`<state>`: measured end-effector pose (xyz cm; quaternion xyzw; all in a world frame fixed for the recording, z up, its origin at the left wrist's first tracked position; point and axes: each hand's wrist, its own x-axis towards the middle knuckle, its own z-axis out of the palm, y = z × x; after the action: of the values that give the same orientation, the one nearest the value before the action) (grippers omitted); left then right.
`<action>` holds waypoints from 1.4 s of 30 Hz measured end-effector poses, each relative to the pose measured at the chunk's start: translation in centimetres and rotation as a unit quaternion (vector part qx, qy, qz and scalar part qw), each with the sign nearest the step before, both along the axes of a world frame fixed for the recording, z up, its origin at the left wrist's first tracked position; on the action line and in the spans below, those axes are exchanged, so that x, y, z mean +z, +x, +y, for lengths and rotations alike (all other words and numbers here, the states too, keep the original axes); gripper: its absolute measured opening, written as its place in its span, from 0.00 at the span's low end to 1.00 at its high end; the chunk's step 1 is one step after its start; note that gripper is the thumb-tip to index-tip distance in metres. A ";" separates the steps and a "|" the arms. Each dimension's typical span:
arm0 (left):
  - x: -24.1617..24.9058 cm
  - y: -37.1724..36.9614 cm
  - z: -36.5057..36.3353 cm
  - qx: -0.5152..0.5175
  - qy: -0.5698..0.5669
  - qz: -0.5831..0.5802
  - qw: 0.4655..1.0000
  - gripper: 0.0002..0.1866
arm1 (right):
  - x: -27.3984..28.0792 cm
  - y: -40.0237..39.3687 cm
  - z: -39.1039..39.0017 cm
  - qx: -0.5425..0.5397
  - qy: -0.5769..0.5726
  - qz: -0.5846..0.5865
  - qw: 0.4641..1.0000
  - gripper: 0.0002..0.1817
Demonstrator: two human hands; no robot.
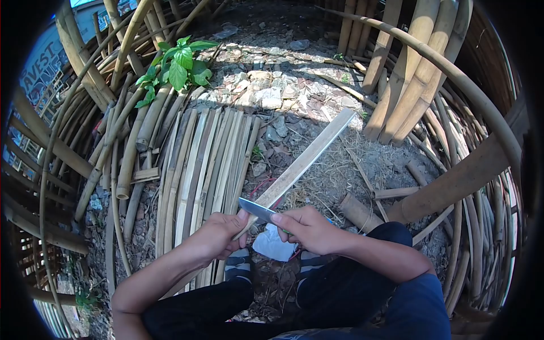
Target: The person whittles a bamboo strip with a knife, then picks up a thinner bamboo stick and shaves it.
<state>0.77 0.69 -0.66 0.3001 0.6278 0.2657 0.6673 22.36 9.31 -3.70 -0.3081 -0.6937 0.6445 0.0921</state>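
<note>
The knife crosses the bamboo slat — touching, it seems — right of the strip pile.

Here's my left hand gripping the near end of a bamboo strip, my right hand on the knife, blade across the strip, split slats lying to my left!

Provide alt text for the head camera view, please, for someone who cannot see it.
A right hand holds a knife across a split bamboo strip gripped in the left hand. More bamboo strips lie side by side on the ground to the left.
</note>
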 end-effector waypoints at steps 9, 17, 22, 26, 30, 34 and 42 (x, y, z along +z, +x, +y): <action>0.3 -0.2 -0.2 0.008 0.012 0.025 1.000 0.34 | 0.1 0.8 1.3 -0.029 0.008 0.022 0.999 0.28; 0.2 -0.9 -0.6 0.012 -0.015 0.011 1.000 0.32 | 0.5 2.9 4.6 -0.138 -0.072 0.070 0.985 0.29; -0.2 -0.6 -0.6 0.005 -0.022 0.000 1.000 0.32 | 0.1 1.4 1.1 -0.054 -0.068 0.024 0.996 0.28; 0.2 -0.5 -0.5 -0.005 -0.030 0.001 1.000 0.33 | 0.8 0.9 0.9 0.011 -0.027 -0.003 1.000 0.27; 0.0 -0.9 -0.6 0.003 -0.031 -0.002 1.000 0.33 | 0.9 1.6 2.4 -0.052 -0.005 0.008 0.999 0.28; -0.2 -1.1 -0.7 0.000 -0.033 -0.003 0.999 0.33 | 0.5 2.3 3.2 -0.055 -0.003 0.017 0.998 0.28; -0.4 -1.5 -1.1 -0.002 -0.077 -0.019 0.997 0.33 | 1.2 4.1 5.1 -0.152 -0.125 0.013 0.980 0.28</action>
<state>-0.72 -0.39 -1.02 0.2444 0.6330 0.2209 0.7005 26.43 14.42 -2.50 -0.4102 -0.5513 0.7090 0.1585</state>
